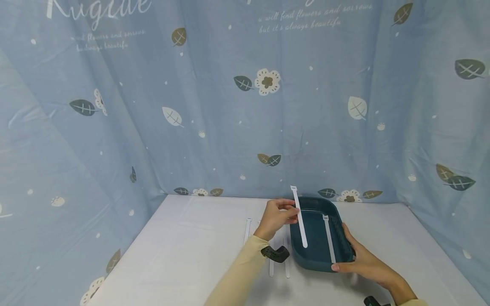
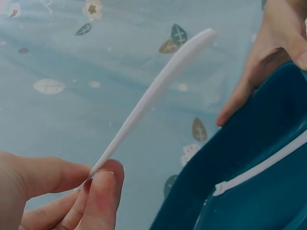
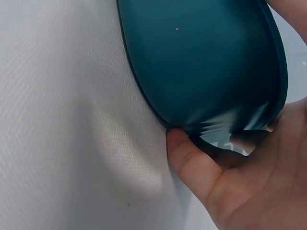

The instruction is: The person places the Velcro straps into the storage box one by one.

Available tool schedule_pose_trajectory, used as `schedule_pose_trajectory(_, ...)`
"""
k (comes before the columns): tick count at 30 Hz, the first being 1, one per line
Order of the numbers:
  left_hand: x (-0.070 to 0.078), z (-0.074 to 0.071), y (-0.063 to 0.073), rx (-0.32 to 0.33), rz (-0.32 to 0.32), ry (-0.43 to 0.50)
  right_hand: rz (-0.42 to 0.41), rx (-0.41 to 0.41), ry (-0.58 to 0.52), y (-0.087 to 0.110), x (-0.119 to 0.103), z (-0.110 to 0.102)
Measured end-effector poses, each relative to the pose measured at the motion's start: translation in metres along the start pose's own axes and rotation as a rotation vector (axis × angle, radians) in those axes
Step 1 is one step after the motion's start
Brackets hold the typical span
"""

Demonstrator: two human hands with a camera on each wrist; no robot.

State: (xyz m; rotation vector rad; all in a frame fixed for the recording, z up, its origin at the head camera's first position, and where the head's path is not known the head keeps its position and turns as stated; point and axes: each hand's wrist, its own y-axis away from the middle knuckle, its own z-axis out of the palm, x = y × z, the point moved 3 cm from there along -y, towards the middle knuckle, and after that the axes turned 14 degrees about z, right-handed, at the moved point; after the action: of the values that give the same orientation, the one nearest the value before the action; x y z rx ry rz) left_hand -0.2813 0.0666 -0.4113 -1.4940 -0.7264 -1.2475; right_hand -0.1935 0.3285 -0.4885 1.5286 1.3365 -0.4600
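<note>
My left hand [image 1: 276, 217] pinches a white cable strap [image 1: 300, 223] between thumb and fingertips, near its middle. The strap has a slotted head at its upper end and hangs over the left part of a dark teal tray [image 1: 311, 264]. In the left wrist view the strap [image 2: 153, 88] slants up from the fingertips. My right hand [image 1: 365, 261] grips the tray at its near right corner, thumb on the front and fingers along the right side. A second white strap [image 1: 329, 238] lies inside the tray, its near end by the right thumb.
More white straps [image 1: 271, 268] lie on the white table [image 1: 183, 255] left of the tray, partly hidden by the left arm. A blue patterned curtain [image 1: 214, 127] hangs behind the table and along both sides. A black wrist mount [image 1: 275, 254] sits on the left wrist.
</note>
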Motion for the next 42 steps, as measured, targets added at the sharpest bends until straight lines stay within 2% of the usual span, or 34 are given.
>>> schedule_pose_trajectory(9,-0.005,0.014,0.0,-0.007,-0.018,-0.003,0.02,0.003,-0.006,-0.002,0.001,0.001)
schedule_pose_trajectory(22,-0.019,0.03,0.001,-0.077,-0.063,-0.002,0.007,-0.005,-0.016,-0.002,0.0,0.0)
schedule_pose_trajectory(34,-0.031,0.039,0.0,-0.077,-0.078,-0.019,-0.014,-0.002,-0.018,0.0,-0.001,-0.002)
schedule_pose_trajectory(42,-0.036,0.047,0.001,-0.05,-0.1,-0.018,-0.028,-0.004,-0.014,0.0,-0.001,-0.001)
